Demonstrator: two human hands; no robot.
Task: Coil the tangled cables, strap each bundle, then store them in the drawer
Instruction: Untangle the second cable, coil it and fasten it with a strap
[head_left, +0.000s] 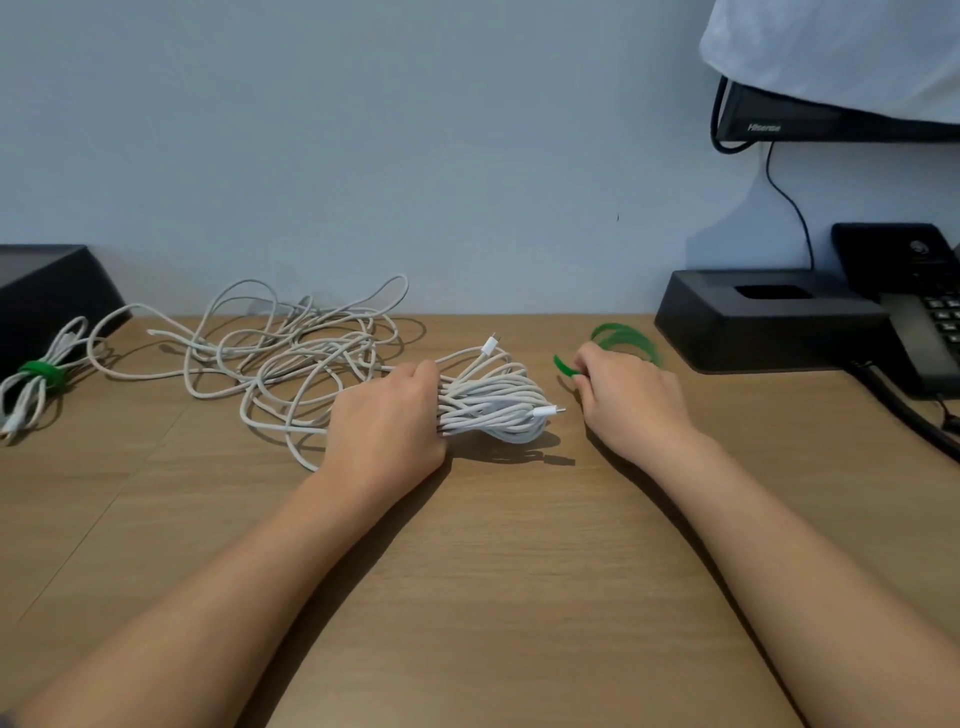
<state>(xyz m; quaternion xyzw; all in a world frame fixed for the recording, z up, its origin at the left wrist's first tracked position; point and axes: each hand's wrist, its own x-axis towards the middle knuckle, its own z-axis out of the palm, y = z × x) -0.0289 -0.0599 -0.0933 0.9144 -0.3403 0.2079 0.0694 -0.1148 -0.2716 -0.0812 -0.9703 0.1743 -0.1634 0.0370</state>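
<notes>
My left hand (387, 415) grips a coiled bundle of white cable (493, 405) on the wooden desk (493, 571), with its plug ends sticking out to the right. To its right, my right hand (631, 400) pinches a green strap (563, 366). More green straps (623, 338) lie just behind that hand. A tangle of loose white cables (291, 353) sprawls behind and left of my left hand. At the far left lies a small white cable bundle (31, 389) bound with a green strap (41, 371). No drawer is in view.
A black box (47, 296) stands at the back left. At the back right sit a black tray-like holder (769, 322) and a black desk phone (914, 306), its cord running along the right edge. A monitor (831, 114) under white cloth hangs above.
</notes>
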